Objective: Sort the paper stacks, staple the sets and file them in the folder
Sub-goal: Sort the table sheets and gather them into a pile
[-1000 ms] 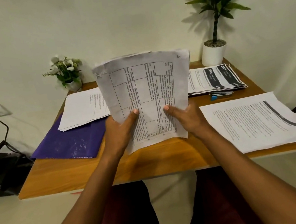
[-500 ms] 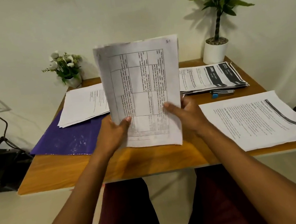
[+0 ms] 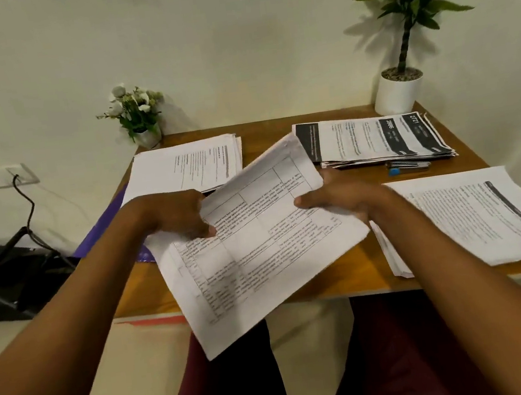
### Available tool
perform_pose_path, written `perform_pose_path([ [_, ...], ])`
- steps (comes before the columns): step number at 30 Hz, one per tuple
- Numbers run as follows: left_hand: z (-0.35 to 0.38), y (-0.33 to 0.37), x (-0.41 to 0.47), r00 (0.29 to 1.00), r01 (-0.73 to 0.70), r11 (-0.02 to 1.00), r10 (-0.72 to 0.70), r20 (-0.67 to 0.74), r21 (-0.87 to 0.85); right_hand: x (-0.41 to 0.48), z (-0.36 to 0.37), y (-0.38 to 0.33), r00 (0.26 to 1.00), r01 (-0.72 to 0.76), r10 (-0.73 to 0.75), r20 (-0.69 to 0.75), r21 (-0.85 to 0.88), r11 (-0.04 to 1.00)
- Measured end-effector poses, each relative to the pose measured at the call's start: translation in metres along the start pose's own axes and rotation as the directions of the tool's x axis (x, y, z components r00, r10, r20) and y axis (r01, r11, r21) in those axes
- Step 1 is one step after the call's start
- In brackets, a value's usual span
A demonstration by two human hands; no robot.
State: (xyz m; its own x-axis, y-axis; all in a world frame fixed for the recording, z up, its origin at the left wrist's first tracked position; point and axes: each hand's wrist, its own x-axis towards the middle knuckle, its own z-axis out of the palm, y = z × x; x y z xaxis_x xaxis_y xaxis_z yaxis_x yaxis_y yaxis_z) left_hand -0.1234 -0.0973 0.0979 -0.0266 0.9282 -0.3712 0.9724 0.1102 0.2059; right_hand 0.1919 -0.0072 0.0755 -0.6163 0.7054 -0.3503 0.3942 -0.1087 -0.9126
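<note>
Purple folder (image 3: 107, 224) lies at the left of the desk (image 3: 344, 269), partly under a plain stack (image 3: 182, 167), likely ready for filing. Paper set (image 3: 260, 253) is held tilted over the near edge, gripped by the left hand (image 3: 172, 219) and right hand (image 3: 335, 200) at opposite edges, probably for squaring. Likely stapler (image 3: 407, 166) lies beyond, untouched.

I can't read the tiny print on the held papers (image 3: 259, 247); the left hand (image 3: 172, 215) hides most of the purple folder (image 3: 103, 233).
</note>
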Motion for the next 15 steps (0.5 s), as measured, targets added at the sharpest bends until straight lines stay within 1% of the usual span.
perform_pose_path([
  [1, 0.000, -0.002, 0.002, 1.000, 0.018, 0.999, -0.018, -0.015, 0.029, 0.001, 0.008, 0.004, 1.000, 0.003, -0.003, -0.003, 0.075, 0.997],
  [3, -0.002, -0.005, 0.005, 0.998, 0.052, 0.998, -0.054, -0.042, -0.044, 0.005, 0.027, 0.011, 0.999, -0.003, 0.011, -0.043, 0.192, 0.981],
  [4, -0.004, -0.006, 0.007, 0.995, 0.048, 0.995, -0.055, -0.082, -0.083, 0.010, 0.036, 0.014, 0.997, -0.013, 0.030, -0.064, 0.260, 0.966],
  [7, -0.006, -0.007, 0.011, 0.958, 0.021, 0.995, -0.048, -0.282, -0.097, 0.028, 0.069, 0.024, 0.995, -0.012, 0.051, -0.083, 0.414, 0.910],
  [9, -0.003, -0.010, 0.013, 0.927, 0.017, 0.995, -0.052, -0.371, -0.095, 0.038, 0.093, 0.025, 0.995, 0.000, 0.044, -0.090, 0.438, 0.899],
  [11, 0.005, -0.015, 0.016, 0.902, 0.022, 0.998, -0.047, -0.428, -0.064, 0.044, 0.114, 0.023, 0.993, 0.005, 0.047, -0.106, 0.445, 0.895],
  [13, 0.016, -0.024, 0.021, 0.878, 0.043, 0.999, -0.042, -0.476, -0.009, 0.050, 0.134, 0.022, 0.991, 0.004, 0.057, -0.121, 0.450, 0.893],
  [15, 0.029, -0.033, 0.025, 0.863, 0.067, 0.998, -0.054, -0.502, 0.007, 0.057, 0.152, 0.024, 0.990, 0.008, 0.055, -0.131, 0.440, 0.898],
])
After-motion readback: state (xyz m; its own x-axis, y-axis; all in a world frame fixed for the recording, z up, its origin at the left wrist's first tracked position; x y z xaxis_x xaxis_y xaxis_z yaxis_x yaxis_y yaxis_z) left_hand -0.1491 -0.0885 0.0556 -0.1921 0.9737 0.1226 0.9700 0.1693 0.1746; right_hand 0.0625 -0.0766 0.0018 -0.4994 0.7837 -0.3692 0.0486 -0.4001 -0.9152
